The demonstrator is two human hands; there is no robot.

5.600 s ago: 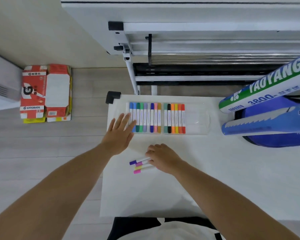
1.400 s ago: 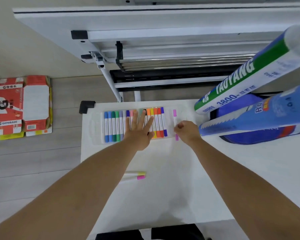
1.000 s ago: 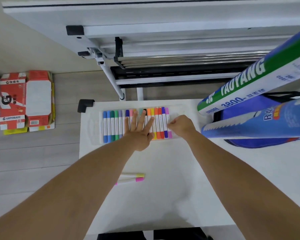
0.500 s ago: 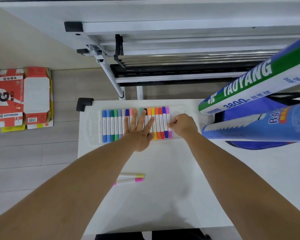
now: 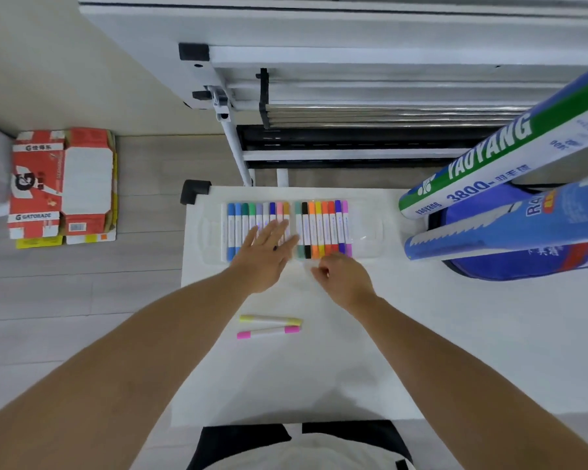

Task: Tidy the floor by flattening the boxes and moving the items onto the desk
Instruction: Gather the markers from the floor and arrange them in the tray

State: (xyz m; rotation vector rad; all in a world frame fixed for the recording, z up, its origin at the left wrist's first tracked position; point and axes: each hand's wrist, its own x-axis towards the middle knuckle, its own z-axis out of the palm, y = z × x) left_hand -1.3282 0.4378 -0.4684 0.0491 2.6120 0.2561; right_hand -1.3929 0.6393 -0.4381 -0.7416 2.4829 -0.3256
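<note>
A clear plastic marker tray [image 5: 370, 232] lies at the far side of the white desk [image 5: 455, 334], filled with a row of several coloured markers [image 5: 323, 228]. My left hand [image 5: 269, 252] rests flat on the tray's left half, fingers straight over the markers. My right hand [image 5: 343, 279] hovers just in front of the tray's right half with loosely curled fingers, holding nothing. Two loose markers, a yellow marker [image 5: 270, 319] and a pink marker [image 5: 268, 332], lie side by side on the desk nearer to me. A flattened red Gatorade box [image 5: 62, 188] lies on the floor at the left.
A green and white shuttlecock tube [image 5: 503, 157] and a blue tube [image 5: 510, 232] jut over the desk's right side above a blue bag [image 5: 482, 266]. A white folding table frame [image 5: 319, 96] stands beyond the desk. Grey wood floor [image 5: 82, 300] stretches along the left.
My right hand has set the purple marker into the tray's right end and drawn back toward me. My left hand stays flat on the tray.
</note>
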